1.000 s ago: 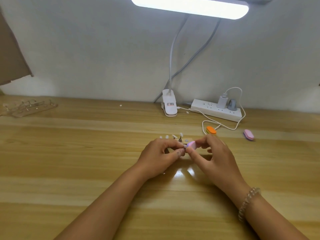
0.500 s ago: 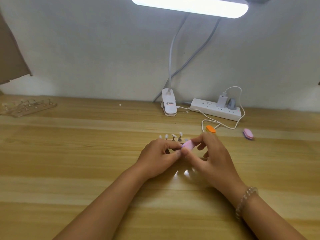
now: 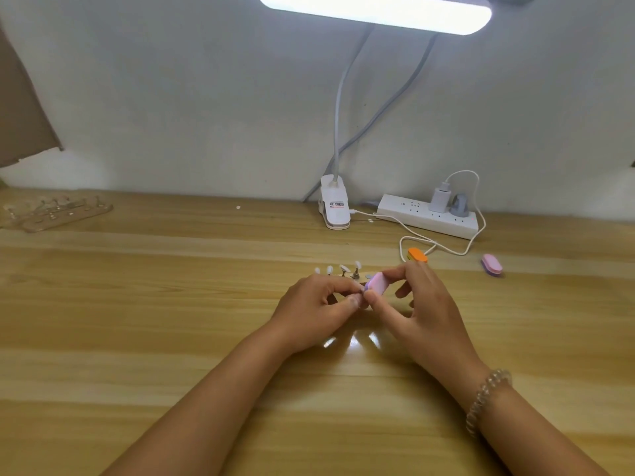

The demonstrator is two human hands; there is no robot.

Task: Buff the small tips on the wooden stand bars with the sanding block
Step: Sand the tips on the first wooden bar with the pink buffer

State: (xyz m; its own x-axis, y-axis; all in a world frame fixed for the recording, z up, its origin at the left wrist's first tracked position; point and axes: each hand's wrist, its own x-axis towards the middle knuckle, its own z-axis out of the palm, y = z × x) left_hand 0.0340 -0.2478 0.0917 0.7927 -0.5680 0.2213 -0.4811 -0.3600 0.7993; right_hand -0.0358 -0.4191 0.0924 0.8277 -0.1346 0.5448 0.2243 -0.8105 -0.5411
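My right hand (image 3: 422, 310) pinches a small pink sanding block (image 3: 377, 282) between thumb and fingers at the table's middle. My left hand (image 3: 316, 309) has its thumb and fingers curled together right against the block's lower end, pinching something tiny that the fingers hide. Just behind my left hand stands a row of small white tips (image 3: 338, 269) on little pegs; the stand bar beneath them is mostly hidden by my fingers.
An orange sanding block (image 3: 417, 255) and another pink one (image 3: 492, 264) lie to the right. A white power strip (image 3: 415, 218), its cable and a lamp clamp (image 3: 336, 207) sit by the wall. A clear plastic holder (image 3: 51, 213) lies at far left.
The pink block in my right hand has tilted and slid slightly up and right against my left fingertips. Both hands stay in nearly the same place.
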